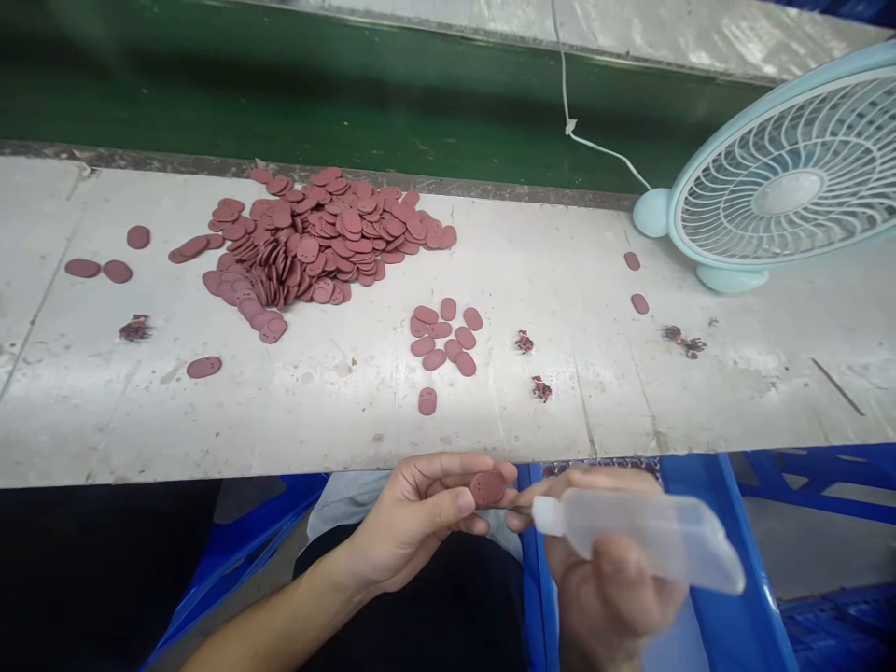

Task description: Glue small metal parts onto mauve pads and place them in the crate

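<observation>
My left hand (427, 509) pinches a reddish-brown oval disc (488, 487) between thumb and fingers, just past the table's front edge. Small holes show in the disc's face. Wrapped in my right hand (609, 579) is a translucent squeeze bottle (651, 537) with a white cap and a thin metal nozzle. The bottle lies nearly level, its nozzle pointing left and meeting the lower edge of the disc. On the table, a small group of similar discs (439, 329) lies beyond my hands, and a large heap of discs (308, 233) is further back on the left.
A light blue fan (788, 191) stands at the back right, its white cord (602, 147) running over the green strip (455, 112) behind the table (336, 411). Small dark clumps (541, 388) and stray discs dot the tabletop. A blue plastic frame (728, 560) is below right.
</observation>
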Demonstrator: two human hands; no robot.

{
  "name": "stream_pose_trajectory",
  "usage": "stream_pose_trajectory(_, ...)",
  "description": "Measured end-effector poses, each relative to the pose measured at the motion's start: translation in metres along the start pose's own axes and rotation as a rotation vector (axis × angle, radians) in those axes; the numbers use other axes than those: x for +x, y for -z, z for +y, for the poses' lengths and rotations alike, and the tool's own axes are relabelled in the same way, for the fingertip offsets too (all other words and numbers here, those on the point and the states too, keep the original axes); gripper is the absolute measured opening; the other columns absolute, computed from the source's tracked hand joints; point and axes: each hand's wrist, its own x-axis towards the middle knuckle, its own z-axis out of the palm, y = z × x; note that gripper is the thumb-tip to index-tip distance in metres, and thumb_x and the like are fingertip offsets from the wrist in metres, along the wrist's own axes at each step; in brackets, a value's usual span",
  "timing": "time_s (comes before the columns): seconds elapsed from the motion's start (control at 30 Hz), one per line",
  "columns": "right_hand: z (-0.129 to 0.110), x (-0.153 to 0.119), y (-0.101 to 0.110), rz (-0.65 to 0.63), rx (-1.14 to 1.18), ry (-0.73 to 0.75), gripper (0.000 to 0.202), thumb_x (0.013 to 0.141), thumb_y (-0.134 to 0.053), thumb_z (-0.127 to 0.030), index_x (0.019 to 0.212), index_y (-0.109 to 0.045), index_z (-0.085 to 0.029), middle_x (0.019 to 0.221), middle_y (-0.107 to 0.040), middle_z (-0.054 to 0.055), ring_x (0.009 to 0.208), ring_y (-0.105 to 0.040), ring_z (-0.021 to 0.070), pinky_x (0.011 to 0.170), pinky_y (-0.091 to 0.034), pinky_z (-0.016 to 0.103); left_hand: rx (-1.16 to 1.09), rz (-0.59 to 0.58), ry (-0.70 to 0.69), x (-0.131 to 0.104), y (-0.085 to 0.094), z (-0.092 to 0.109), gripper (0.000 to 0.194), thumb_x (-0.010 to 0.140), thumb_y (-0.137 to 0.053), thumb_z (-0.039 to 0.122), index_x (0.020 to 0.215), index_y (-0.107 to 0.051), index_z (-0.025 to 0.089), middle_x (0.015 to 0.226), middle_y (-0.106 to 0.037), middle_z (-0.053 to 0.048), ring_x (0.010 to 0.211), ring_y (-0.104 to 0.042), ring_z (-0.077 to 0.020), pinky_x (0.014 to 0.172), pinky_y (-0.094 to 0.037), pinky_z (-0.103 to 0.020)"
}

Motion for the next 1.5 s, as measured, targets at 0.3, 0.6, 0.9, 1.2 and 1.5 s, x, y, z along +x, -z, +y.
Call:
stream_pose_trajectory(0.3,0.018,0.109,0.083,0.044,1.897,-0.679,0.041,0.073,-0.071,-0.014,0.112,-0.064,-0.025,0.073,-0.054,-0.003,0.062,-0.06,0.0121,0.042,-0.057,0.016,-0.005,-0.017,-0.002,-0.007,0.004,0.003,0.025,0.09,-0.068,0.015,0.112,-0.076,0.023,0.122,-0.075,-0.01,0.108,-0.073,-0.0223,0.078,-0.059,-0.018)
stream_pose_trajectory(0.6,0.017,0.106,0.087,-0.228,1.587,-0.54,0.031,0.082,-0.073,-0.018,0.112,-0.067,-0.024,0.069,-0.05,-0.005,0.052,-0.048,0.0086,0.031,-0.041,0.012,-0.026,0.096,0.014,-0.009,0.01,0.008,0.024,0.09,-0.067,0.015,0.111,-0.077,0.022,0.124,-0.075,-0.01,0.107,-0.073,-0.0225,0.076,-0.059,-0.017)
stream_pose_trajectory(0.9,0.016,0.094,0.034,-0.055,-1.002,0.074,0.017,0.088,-0.066,-0.028,0.102,-0.074,-0.021,0.1,-0.063,0.007,0.086,-0.062,0.0219,0.082,-0.054,0.043,-0.023,0.143,0.022,-0.008,0.013,0.008,0.022,0.09,-0.068,0.016,0.11,-0.077,0.021,0.123,-0.075,-0.011,0.106,-0.074,-0.0221,0.076,-0.059,-0.017)
stream_pose_trajectory(1.2,-0.011,0.034,0.015,-0.313,-0.313,-0.144,0.014,0.088,-0.073,-0.025,0.102,-0.075,-0.029,0.097,-0.071,0.003,0.075,-0.071,0.017,0.056,-0.06,0.026,0.132,0.18,-0.136,-0.006,0.013,0.002,0.024,0.087,-0.073,0.017,0.109,-0.077,0.023,0.126,-0.073,-0.01,0.108,-0.072,-0.0243,0.079,-0.059,-0.024)
stream_pose_trajectory(1.5,-0.006,0.019,-0.009,-0.319,-0.296,-0.158,0.016,0.09,-0.071,-0.023,0.104,-0.075,-0.031,0.096,-0.075,0.002,0.073,-0.072,0.0156,0.063,-0.063,0.026,0.223,0.125,-0.214,-0.005,0.011,-0.001,0.024,0.084,-0.074,0.012,0.106,-0.077,0.023,0.126,-0.073,-0.009,0.106,-0.072,-0.023,0.093,-0.059,-0.034)
